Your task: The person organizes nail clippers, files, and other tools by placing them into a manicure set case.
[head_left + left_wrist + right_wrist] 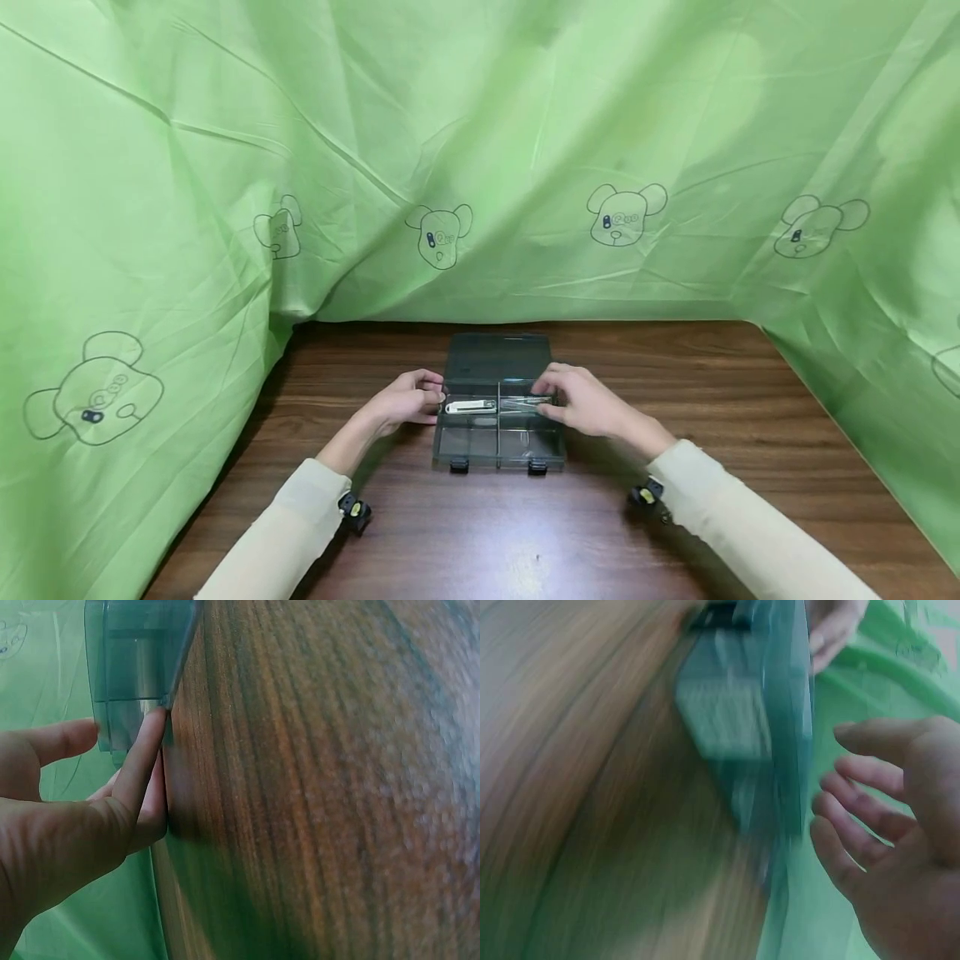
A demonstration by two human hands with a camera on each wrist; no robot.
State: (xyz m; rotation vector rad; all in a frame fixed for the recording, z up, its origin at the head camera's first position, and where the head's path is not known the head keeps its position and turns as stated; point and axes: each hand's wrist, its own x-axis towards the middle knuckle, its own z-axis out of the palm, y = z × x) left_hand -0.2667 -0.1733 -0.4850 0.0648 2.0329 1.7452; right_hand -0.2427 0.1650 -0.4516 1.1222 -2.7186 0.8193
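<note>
A dark see-through plastic compartment box (pixel 498 460) lies on the table with its lid (pixel 498 357) raised back. A slim white item with a dark slot (pixel 470 407) lies in a left compartment, its kind unclear. Thin pale items (pixel 519 403) lie in the compartment to its right. My left hand (pixel 407 398) is at the box's left side; in the left wrist view a fairly straight finger touches the box's side wall. My right hand (pixel 585 400) hovers over the right compartments, fingers loosely bent. The right wrist view shows nothing between those fingers (pixel 866 776).
The wooden table (pixel 360 550) extends around the box. Green cloth with mouse-head drawings (pixel 525 167) hangs behind and on both sides. Two black latches (pixel 459 466) stick out at the box's front edge. Each wrist wears a small black device (pixel 354 512).
</note>
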